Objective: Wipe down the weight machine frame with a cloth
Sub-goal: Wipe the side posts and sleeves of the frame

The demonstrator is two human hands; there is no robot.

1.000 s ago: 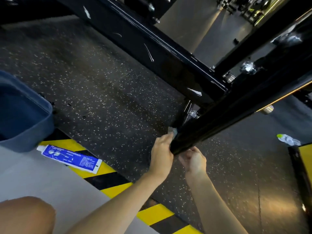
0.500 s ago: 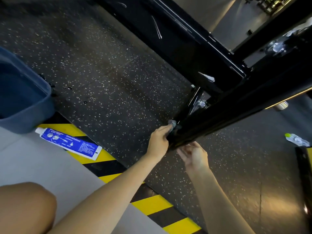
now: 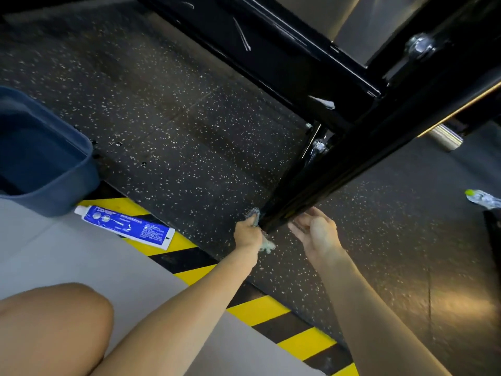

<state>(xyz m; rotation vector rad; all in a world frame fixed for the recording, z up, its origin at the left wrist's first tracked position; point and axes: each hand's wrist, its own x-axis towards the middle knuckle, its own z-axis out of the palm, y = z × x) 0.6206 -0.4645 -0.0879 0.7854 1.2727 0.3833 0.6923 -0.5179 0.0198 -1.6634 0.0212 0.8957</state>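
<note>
A glossy black frame post of the weight machine slants down to the speckled rubber floor, joined above to a black crossbeam. My left hand grips a small grey cloth against the left side of the post's foot; a corner of the cloth shows above the fingers. My right hand is just right of the post's foot, fingers relaxed and spread, fingertips close to the post, holding nothing.
A blue bucket stands at the left. A blue and white tube lies on the yellow-and-black floor stripe. A plastic bottle lies at the right edge. My bare knee is at the lower left.
My right hand has let go of the post's foot and opened beside it. My left hand has slid the cloth lower, toward the floor. The view has shifted closer.
</note>
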